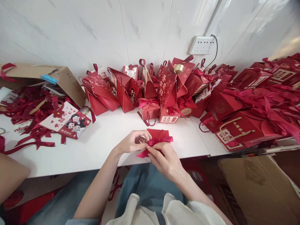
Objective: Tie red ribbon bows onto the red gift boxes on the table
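Close to the table's front edge stands a small red gift box [157,133], with a bright pink-red ribbon [167,139] in a bow across its top. My left hand [134,142] is at the box's left side, thumb and fingers pinched on the ribbon by the knot. From the right, my right hand [165,157] reaches over the near side of the box, its thumb and index finger also closed on the ribbon. The fingertips nearly meet. One ribbon tail [142,154] sticks out to the lower left. My hands cover much of the box's lower part.
Red gift boxes [167,87] line the wall, several partly folded. Finished-looking boxes with bows [243,125] pile up on the right. A cardboard carton [72,84] spills ribbons and cards [67,120] at left. Another person's arm [11,175] shows at the left edge. A power strip [203,45] hangs on the wall.
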`<state>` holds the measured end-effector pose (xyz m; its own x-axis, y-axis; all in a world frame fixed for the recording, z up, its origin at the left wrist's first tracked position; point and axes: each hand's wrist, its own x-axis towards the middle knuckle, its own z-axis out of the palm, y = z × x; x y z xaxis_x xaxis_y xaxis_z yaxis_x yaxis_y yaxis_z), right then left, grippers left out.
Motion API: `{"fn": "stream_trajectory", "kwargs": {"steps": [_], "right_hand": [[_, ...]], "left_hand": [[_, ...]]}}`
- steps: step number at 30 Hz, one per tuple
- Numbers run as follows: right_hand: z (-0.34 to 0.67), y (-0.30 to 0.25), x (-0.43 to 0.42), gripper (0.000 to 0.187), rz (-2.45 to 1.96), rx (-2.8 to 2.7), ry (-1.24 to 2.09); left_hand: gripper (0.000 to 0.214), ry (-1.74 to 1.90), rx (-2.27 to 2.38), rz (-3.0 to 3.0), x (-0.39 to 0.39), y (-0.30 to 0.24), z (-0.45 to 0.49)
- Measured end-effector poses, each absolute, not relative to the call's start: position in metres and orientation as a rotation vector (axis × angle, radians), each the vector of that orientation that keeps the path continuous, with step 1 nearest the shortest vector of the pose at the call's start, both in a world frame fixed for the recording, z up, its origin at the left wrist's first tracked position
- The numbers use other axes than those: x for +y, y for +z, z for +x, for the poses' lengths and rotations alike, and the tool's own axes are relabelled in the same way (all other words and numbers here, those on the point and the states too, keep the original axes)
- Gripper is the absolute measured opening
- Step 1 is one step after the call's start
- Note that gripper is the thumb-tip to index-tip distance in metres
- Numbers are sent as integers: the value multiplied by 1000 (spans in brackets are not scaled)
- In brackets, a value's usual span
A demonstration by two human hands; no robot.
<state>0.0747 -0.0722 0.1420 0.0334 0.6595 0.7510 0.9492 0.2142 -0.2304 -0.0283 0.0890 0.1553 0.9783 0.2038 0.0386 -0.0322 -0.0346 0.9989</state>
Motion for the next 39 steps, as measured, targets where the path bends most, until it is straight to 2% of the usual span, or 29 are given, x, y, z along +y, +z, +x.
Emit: {"fn": "stream_trajectory", "kwargs": {"steps": [7, 10, 23, 30, 39], "right_hand": [[75, 140, -71, 10, -1428, -1776, -423], [74, 139, -70, 15, -1476, -1815, -417], [82, 143, -72, 7, -1353, -1805, -261], [89, 144, -77, 8, -1267, -1859, -235], [87, 138, -86, 8, -1297, -1976, -335]], "left_hand": [[35, 144, 201, 1315, 89, 143, -29], [39, 126, 237, 1294, 88, 144, -27], [30, 138, 111, 1073, 88, 136, -25], [34, 296, 319, 1206, 86, 135, -29], [17, 455, 550, 1615, 74, 149, -35]]}}
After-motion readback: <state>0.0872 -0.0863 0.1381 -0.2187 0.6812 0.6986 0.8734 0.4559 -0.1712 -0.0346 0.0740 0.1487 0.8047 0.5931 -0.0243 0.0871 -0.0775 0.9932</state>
